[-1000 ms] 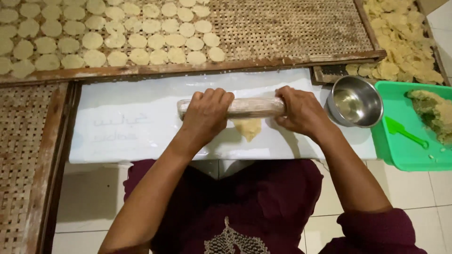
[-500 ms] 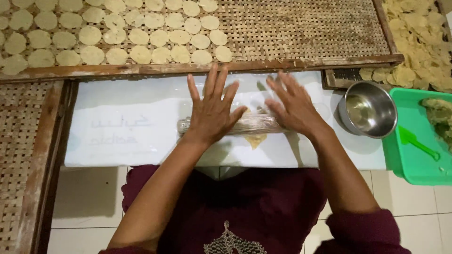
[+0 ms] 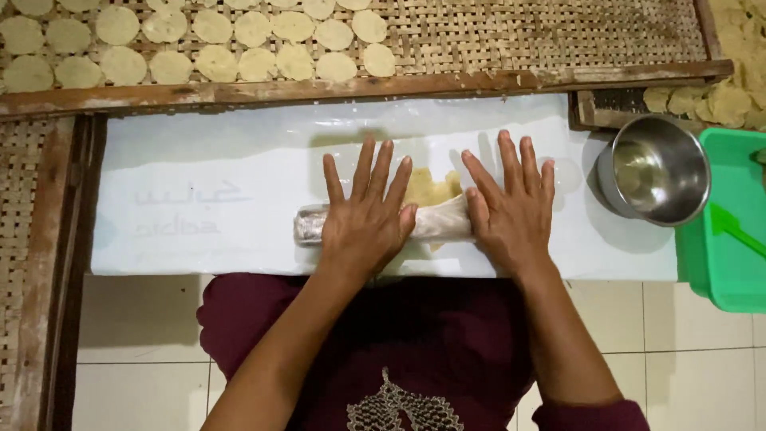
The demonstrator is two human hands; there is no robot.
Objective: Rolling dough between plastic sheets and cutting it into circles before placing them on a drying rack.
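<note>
On the white board (image 3: 239, 207) in front of the seated person, a small piece of yellow dough (image 3: 431, 190) lies under a rolling pin (image 3: 383, 223) wrapped in clear film, and it looks only partly flattened: a ragged edge shows beyond the pin between the two hands, thicker and less round than the finished pieces. Those finished pieces, pale round discs (image 3: 239, 40), already sit in rows on the woven bamboo tray (image 3: 558, 32) just past the board, filling its left half while the right half of the mat shows bare, so I judge a good share of the rolling is done and more remains. The left hand (image 3: 367, 215) lies flat on the pin, palm down, fingers spread and straight, gripping nothing. The right hand (image 3: 511, 207) does the same just beside it, fingers fanned and pointing away from the body, its palm pressing the pin's right end. Both forearms reach forward from the lap, wrists low. To the right stand a steel bowl (image 3: 654, 169) and a green tray (image 3: 730, 239) holding a green scraper.
</note>
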